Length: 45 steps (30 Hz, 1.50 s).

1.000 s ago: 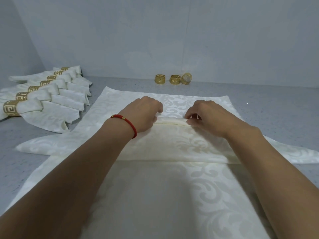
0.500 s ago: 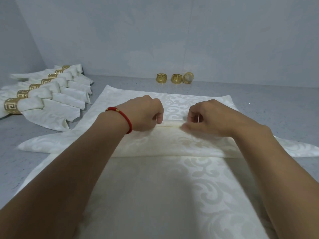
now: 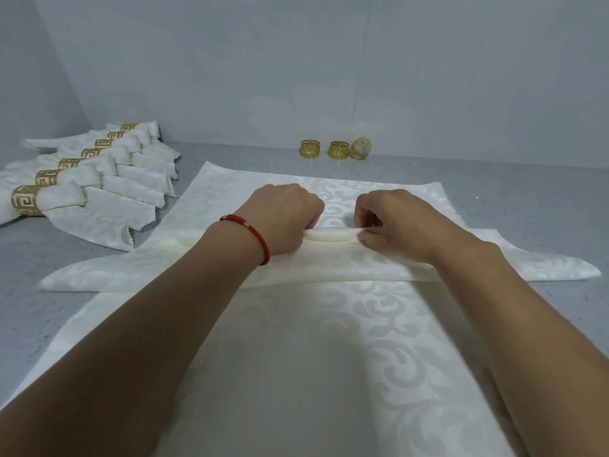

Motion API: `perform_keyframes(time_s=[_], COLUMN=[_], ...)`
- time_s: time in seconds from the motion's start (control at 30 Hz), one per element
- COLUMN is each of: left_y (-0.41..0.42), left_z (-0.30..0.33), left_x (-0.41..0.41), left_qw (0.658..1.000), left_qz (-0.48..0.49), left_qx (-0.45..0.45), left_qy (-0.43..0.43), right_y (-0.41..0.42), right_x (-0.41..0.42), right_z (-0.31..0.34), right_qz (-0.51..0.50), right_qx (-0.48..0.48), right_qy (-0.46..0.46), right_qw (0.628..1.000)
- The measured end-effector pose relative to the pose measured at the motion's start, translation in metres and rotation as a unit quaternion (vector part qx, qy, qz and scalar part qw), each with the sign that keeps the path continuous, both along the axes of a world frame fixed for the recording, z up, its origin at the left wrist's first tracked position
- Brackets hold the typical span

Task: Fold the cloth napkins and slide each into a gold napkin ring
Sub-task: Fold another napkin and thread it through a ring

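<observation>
A cream damask napkin [image 3: 329, 265] lies folded into a wide band across another flat napkin [image 3: 313, 357] on the grey table. Its far edge is rolled into a thick pleat [image 3: 329, 234]. My left hand [image 3: 283, 216], with a red bracelet at the wrist, grips the pleat's left end with curled fingers. My right hand [image 3: 392, 219] pinches the pleat's right end. Three loose gold napkin rings [image 3: 339, 150] stand at the back by the wall, the rightmost tipped on its side.
Several finished napkins in gold rings [image 3: 85, 186] lie in an overlapping row at the far left. The grey wall [image 3: 329, 77] closes the back of the table [image 3: 527, 206], and another wall closes the left corner.
Both hands have rolled the napkin's far edge over and drawn it slightly away from me; the pleat between them is thicker and raised off the cloth.
</observation>
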State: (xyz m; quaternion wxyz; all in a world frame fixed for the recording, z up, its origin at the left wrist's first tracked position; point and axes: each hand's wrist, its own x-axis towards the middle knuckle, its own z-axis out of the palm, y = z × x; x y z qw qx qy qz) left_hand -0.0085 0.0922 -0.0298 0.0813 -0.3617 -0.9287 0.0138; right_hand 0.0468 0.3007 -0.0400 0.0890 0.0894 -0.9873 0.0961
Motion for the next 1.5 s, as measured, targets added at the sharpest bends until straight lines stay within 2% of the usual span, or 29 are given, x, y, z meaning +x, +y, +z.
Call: perform_keyframes(time_s=[0.13, 0.23, 0.33, 0.43, 0.53, 0.6, 0.77, 0.9, 1.03, 1.13, 1.27, 1.5], left_y=[-0.007, -0.010, -0.010, -0.009, -0.005, -0.002, -0.005, -0.008, -0.009, -0.007, -0.003, 0.000], left_z=[0.010, 0.012, 0.007, 0.006, 0.007, 0.005, 0.014, 0.017, 0.011, 0.012, 0.016, 0.025], left_x=[0.001, -0.002, -0.004, -0.002, 0.003, 0.004, 0.009, 0.009, 0.007, 0.009, 0.015, 0.033], left_qw=[0.993, 0.990, 0.990, 0.992, 0.999, 1.000, 0.995, 0.993, 0.990, 0.991, 0.996, 0.990], left_qz=[0.003, -0.005, 0.005, 0.008, -0.006, -0.007, 0.006, -0.005, 0.007, 0.006, 0.002, -0.013], left_qx=[0.009, 0.049, 0.021, -0.013, -0.028, -0.027, -0.029, 0.017, 0.009, -0.010, -0.025, -0.070], left_qy=[-0.114, -0.130, -0.142, -0.122, -0.022, 0.007, -0.099, -0.113, -0.143, -0.134, -0.080, -0.122], right_y=[0.007, 0.010, 0.012, 0.011, 0.006, 0.004, 0.008, 0.009, 0.013, 0.013, 0.007, -0.003], right_x=[0.005, 0.007, 0.006, 0.007, 0.005, 0.003, 0.010, 0.010, 0.006, 0.007, 0.009, 0.024], right_z=[0.007, 0.007, 0.006, 0.006, 0.005, 0.003, 0.011, 0.013, 0.008, 0.009, 0.011, 0.018], right_qz=[0.005, 0.011, 0.007, 0.002, -0.005, -0.005, 0.018, 0.021, 0.029, 0.030, 0.026, 0.026], right_qx=[-0.031, -0.066, -0.070, -0.047, -0.034, -0.020, -0.038, -0.067, -0.071, -0.058, -0.059, -0.023], right_qy=[-0.058, -0.032, -0.068, -0.083, -0.040, -0.010, -0.076, -0.063, -0.098, -0.117, -0.095, -0.101], right_qw=[0.998, 0.997, 0.995, 0.995, 0.999, 1.000, 0.996, 0.996, 0.992, 0.991, 0.993, 0.994])
